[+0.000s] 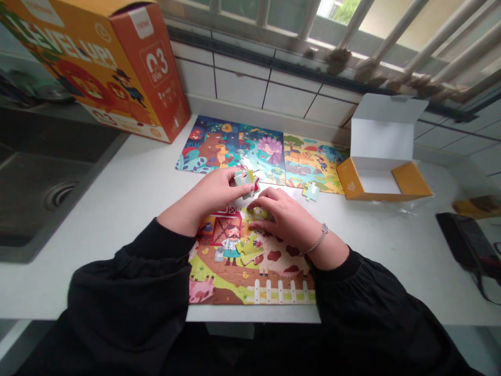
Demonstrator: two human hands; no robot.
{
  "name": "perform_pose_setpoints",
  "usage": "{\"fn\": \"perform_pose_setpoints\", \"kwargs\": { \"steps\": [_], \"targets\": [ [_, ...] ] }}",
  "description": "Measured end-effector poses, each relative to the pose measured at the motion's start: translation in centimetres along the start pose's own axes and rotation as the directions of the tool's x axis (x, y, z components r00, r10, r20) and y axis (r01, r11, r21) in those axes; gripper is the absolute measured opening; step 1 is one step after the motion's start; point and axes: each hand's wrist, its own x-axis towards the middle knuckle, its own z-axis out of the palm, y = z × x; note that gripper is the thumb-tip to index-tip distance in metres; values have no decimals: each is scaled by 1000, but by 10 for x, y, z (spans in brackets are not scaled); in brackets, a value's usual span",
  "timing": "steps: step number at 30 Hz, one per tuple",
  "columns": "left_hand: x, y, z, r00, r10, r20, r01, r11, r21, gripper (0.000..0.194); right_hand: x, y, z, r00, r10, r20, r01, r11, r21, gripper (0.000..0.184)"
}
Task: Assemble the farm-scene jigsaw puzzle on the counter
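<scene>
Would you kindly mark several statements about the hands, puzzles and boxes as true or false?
1. The left hand holds puzzle pieces. True.
2. The right hand is over the farm puzzle. True.
3. The large box is orange and the small box is open. True.
4. The small box is left of the large box. False: it is to the right.
5. The farm puzzle lies beyond both boxes. False: it lies nearer the person.

The counter (391,245) has a sink (31,193) at its left edge, a black object (464,240) near its right, and white tiles (240,96) along its back.
</scene>
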Motion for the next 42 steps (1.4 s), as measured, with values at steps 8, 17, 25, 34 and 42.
{"fn": "perform_pose_setpoints", "kwargs": {
  "steps": [8, 17, 25, 34, 42],
  "targets": [
    [1, -1, 0, 1000, 11, 7, -10, 999, -39, 41, 0, 3, -2, 955, 128, -268, -110, 991, 80, 13],
    [-5, 6, -1, 984, 77, 161, -62, 994, -91, 36, 0, 0, 0, 894, 283, -347, -198, 945, 260, 35],
    [-9, 12, -2, 986, 46, 163, -34, 997, -76, 33, 0, 0, 2, 925, 281, -256, -195, 928, 317, 18],
    [-5, 9, -1, 996, 64, 66, -62, 998, -30, 37, -2, 1, 0, 991, 118, -64, -112, 989, 93, 59],
    [-5, 12, -2, 998, 24, 54, -20, 997, -71, 39, -2, 4, 1, 992, 121, -43, -114, 984, 135, 43]
  ]
}}
